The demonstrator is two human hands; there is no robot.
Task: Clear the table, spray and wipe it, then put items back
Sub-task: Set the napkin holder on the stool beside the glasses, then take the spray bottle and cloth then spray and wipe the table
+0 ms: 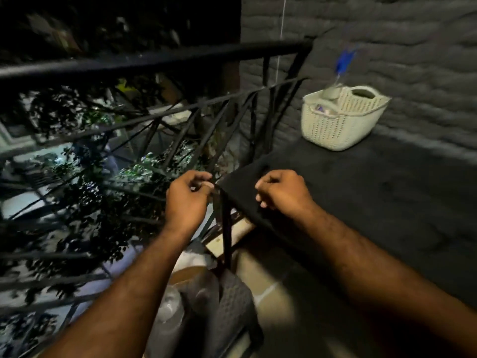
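Observation:
A dark table (374, 202) with a black cloth-like top stands against the wall. On its far end sits a cream woven basket (343, 127) holding small items and a blurred blue-tipped object (345, 60). At the table's near-left corner my left hand (188, 200) pinches a black strap (225, 228). The strap hangs down to a grey woven bag (232, 303) below. My right hand (281, 191) is clenched at the table's edge, close beside the strap; whether it grips the black cloth there is unclear.
A black metal railing (154, 59) runs along the left, with dark trees and lit ground beyond it. A grey brick wall (387, 34) backs the table. Pale wrapped things (167, 306) lie on the floor by the bag.

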